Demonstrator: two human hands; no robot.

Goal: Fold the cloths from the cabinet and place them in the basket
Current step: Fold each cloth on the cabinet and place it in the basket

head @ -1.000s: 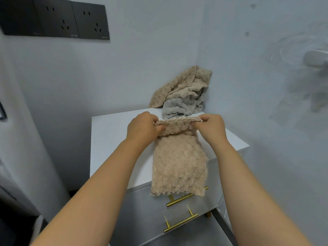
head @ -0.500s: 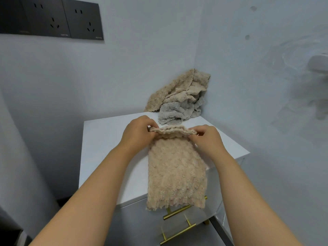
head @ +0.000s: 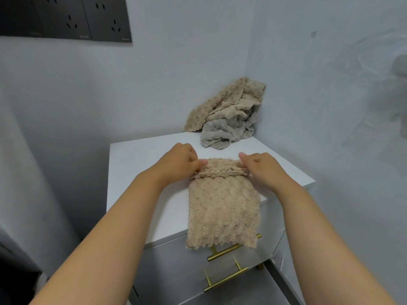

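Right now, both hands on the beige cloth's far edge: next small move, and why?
Probably bring that edge toward the body to halve the beige cloth. The left hand and right hand pinch its far corners, and its near end overhangs the front of the cabinet top.

Soft, cool, even light. The white cabinet top (head: 141,164) left of the grip on the beige fleecy cloth (head: 222,208) is brightest, with faint shadows. Far right of the grip the pale painted wall (head: 363,106) is smeared and blurry. Up-left, the black socket panel (head: 66,18) slants with lens distortion.
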